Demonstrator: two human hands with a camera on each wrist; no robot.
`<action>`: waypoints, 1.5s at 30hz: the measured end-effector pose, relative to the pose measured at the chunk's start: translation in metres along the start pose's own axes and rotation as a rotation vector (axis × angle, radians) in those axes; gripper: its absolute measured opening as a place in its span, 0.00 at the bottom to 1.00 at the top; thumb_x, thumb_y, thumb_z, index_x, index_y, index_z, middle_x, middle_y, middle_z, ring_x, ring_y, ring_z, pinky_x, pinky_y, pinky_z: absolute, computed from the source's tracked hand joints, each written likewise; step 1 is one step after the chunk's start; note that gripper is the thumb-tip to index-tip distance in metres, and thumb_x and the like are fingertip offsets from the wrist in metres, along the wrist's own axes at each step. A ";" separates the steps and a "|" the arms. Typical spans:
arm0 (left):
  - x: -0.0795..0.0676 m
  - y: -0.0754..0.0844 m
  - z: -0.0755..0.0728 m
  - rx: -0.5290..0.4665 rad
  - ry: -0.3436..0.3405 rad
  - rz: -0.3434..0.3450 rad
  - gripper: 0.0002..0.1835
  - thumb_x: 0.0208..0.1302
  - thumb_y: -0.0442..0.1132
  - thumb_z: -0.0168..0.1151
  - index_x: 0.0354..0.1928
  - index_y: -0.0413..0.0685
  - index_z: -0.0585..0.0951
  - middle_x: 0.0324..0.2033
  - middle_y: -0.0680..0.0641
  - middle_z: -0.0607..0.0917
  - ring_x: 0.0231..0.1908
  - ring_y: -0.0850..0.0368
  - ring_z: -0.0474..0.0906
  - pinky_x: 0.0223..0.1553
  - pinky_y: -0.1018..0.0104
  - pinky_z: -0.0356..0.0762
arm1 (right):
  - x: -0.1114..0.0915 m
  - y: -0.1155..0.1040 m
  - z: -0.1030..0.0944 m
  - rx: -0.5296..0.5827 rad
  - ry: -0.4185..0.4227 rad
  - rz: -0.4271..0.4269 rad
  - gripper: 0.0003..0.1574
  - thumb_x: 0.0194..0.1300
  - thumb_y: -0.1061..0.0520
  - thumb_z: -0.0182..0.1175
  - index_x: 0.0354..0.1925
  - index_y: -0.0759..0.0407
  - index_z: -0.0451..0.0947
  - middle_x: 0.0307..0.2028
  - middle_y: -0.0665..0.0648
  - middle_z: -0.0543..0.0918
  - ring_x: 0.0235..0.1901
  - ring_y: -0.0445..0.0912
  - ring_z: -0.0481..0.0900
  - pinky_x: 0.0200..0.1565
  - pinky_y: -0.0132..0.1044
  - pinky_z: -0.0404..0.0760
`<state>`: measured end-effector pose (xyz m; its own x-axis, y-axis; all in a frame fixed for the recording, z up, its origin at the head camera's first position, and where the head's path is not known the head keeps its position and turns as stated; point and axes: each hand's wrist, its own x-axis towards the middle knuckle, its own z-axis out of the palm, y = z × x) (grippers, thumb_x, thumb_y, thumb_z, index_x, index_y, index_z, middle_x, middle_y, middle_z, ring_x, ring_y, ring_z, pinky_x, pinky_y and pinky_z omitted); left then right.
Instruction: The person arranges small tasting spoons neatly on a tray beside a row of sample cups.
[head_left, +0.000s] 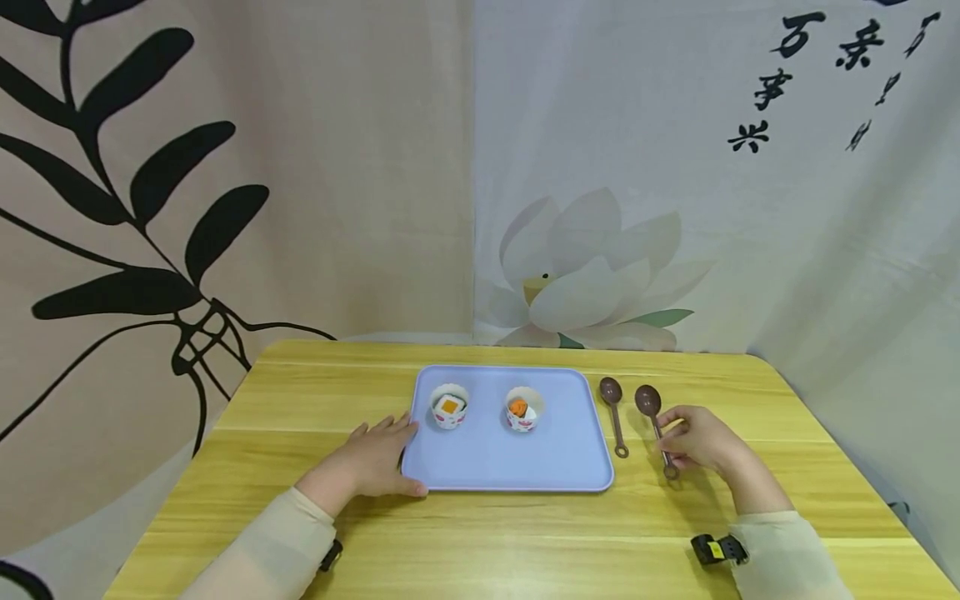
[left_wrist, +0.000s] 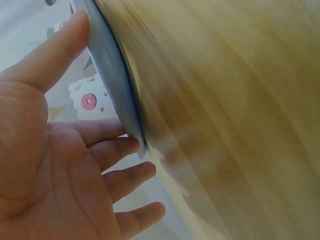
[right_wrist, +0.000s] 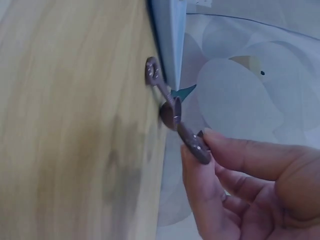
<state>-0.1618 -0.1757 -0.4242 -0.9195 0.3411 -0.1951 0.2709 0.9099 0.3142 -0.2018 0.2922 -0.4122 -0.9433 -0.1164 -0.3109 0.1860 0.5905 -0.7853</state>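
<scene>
In the head view, my left hand (head_left: pixel 371 458) lies against the left edge of a pale blue tray (head_left: pixel 517 462), its fingers spread. The left wrist view shows the thumb and index finger touching the tray rim (left_wrist: pixel 112 70). At right, my right hand (head_left: pixel 701 442) pinches the handle of a brown spoon (head_left: pixel 648 401) between thumb and fingers; its ring end (right_wrist: pixel 195 145) shows in the right wrist view. A second brown spoon (head_left: pixel 617 421) lies between that one and the tray. On the tray stand two small patterned cups, one left (head_left: pixel 448 419), one right (head_left: pixel 521 422).
The left cup contains a white square piece with a yellow centre (head_left: pixel 450 406); the right one has an orange and white piece (head_left: pixel 518 407). All stand on a yellow wooden table (head_left: pixel 480 542). A printed curtain (head_left: pixel 375 208) hangs behind the table.
</scene>
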 end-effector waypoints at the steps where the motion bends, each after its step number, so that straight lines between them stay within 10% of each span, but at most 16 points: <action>1: 0.000 0.000 0.000 0.001 0.000 -0.001 0.57 0.40 0.68 0.66 0.67 0.39 0.61 0.68 0.40 0.57 0.67 0.38 0.50 0.61 0.35 0.45 | -0.001 -0.001 0.000 0.003 -0.002 -0.013 0.22 0.60 0.69 0.57 0.52 0.74 0.64 0.34 0.66 0.78 0.24 0.47 0.77 0.25 0.39 0.79; 45: 0.000 -0.003 0.003 -0.009 0.015 -0.002 0.56 0.40 0.68 0.66 0.68 0.41 0.60 0.69 0.42 0.56 0.67 0.39 0.50 0.62 0.37 0.45 | -0.016 -0.053 0.058 0.103 0.148 -0.201 0.21 0.56 0.66 0.63 0.48 0.70 0.72 0.35 0.63 0.78 0.27 0.48 0.80 0.31 0.37 0.82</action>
<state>-0.1615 -0.1780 -0.4275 -0.9244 0.3352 -0.1818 0.2662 0.9086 0.3219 -0.1807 0.2165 -0.3962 -0.9926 -0.1009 -0.0673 0.0104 0.4817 -0.8763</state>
